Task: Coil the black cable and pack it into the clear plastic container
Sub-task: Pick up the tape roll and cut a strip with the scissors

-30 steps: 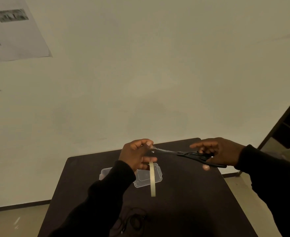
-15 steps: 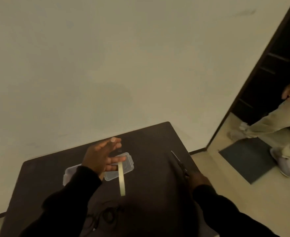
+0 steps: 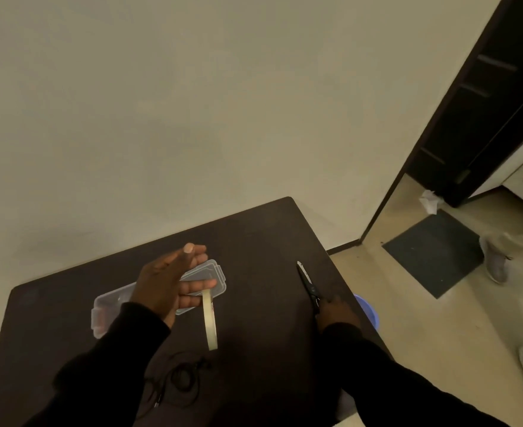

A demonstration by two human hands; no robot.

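The black cable (image 3: 182, 380) lies loosely coiled on the dark table (image 3: 254, 241), near its front edge. The clear plastic container (image 3: 112, 303) sits behind it, with its lid (image 3: 215, 277) on its right side. My left hand (image 3: 169, 282) hovers over the container, fingers spread, and a strip of pale tape (image 3: 210, 318) hangs from one fingertip. My right hand (image 3: 335, 312) rests on the table's right side, gripping the handles of black scissors (image 3: 308, 282) whose blades lie flat and point away.
The table's right edge is close to my right hand. Beyond that edge a blue bucket (image 3: 369, 312) stands on the floor. A dark mat (image 3: 435, 251) lies by a doorway, where another person's legs and shoes (image 3: 497, 266) show.
The scissors left the tape and my right hand lowered them flat onto the table at the right. My left hand spread its fingers, the cut strip still hanging. The view swung right.
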